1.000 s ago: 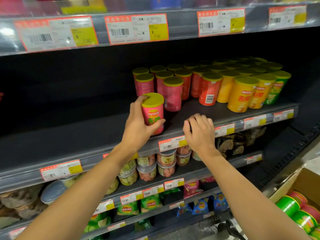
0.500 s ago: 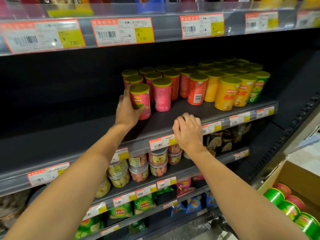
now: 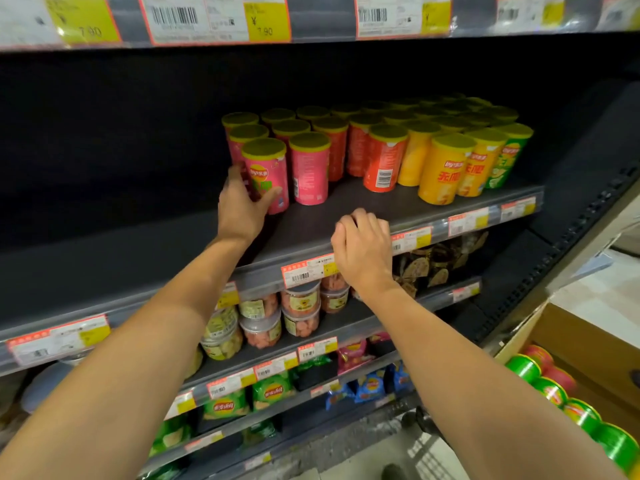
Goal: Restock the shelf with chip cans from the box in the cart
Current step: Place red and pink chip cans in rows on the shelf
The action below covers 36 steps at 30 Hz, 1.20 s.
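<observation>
My left hand grips a pink chip can with a yellow-green lid, standing upright on the dark shelf at the front left of the pink rows. Beside it stand more pink cans, then red cans, yellow cans and a green can. My right hand rests curled on the shelf's front edge by a price tag, holding nothing. At the lower right, green and red cans lie in the cardboard box.
The shelf's left half is bare and dark. An upper shelf rail with price labels hangs close above. Lower shelves hold plastic snack tubs and chip bags. Pale floor shows at the right.
My left hand has pushed the pink can from the shelf's front edge back against the pink rows. My right hand has stayed on the shelf edge.
</observation>
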### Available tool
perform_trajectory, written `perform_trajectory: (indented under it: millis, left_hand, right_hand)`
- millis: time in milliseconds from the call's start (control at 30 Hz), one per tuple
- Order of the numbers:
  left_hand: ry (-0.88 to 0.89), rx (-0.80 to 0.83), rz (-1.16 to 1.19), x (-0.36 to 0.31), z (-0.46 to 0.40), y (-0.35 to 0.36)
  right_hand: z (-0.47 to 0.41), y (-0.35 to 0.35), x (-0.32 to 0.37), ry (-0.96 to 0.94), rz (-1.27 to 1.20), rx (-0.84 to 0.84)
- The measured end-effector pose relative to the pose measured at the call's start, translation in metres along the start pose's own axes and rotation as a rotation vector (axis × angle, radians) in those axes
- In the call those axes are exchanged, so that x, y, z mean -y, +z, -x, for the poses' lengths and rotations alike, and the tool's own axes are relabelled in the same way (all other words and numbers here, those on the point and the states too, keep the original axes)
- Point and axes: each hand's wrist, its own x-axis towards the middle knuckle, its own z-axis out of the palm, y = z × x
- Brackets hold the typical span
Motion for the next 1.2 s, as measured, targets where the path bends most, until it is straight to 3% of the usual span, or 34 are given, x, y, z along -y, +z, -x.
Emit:
perform_trajectory:
  millis: [267, 400, 467, 567, 633, 733, 900, 1067, 1200]
  left_hand:
    - [-0.028, 0.017, -0.070, 0.002, 0.001, 0.004]
    - [-0.028, -0.087, -0.189, -0.018, 0.018, -0.002]
    - [0.132, -0.146, -0.222, -0.035, 0.036, -0.004]
    - [0.543, -0.152, -0.341, -0.060, 0.069, 0.006]
    - [0.757, -0.069, -0.391, -0.068, 0.090, 0.029]
    - [0.907, 0.117, -0.392, -0.078, 0.109, 0.094]
    - [0.911, 0.485, -0.403, -0.126, 0.144, 0.235]
    - [1.031, 0.726, -0.366, -0.182, 0.193, 0.358]
    - [1.102, 0.912, -0.358, -0.214, 0.239, 0.444]
  right_hand:
    - [0.000, -0.005, -0.003, -0.008, -0.055, 0.079]
    - [0.002, -0.012, -0.009, -0.031, -0.144, 0.153]
    - [0.007, -0.018, -0.016, -0.123, -0.184, 0.160]
    - [0.027, -0.033, -0.043, -0.218, -0.257, 0.153]
    - [0.046, -0.046, -0.076, -0.173, -0.268, 0.153]
    - [0.077, -0.066, -0.143, -0.086, -0.211, 0.246]
    - [0.127, -0.103, -0.253, 0.139, -0.114, 0.286]
    - [0.176, -0.132, -0.351, 0.349, -0.026, 0.232]
    - [0.225, -0.152, -0.423, 0.484, 0.032, 0.296]
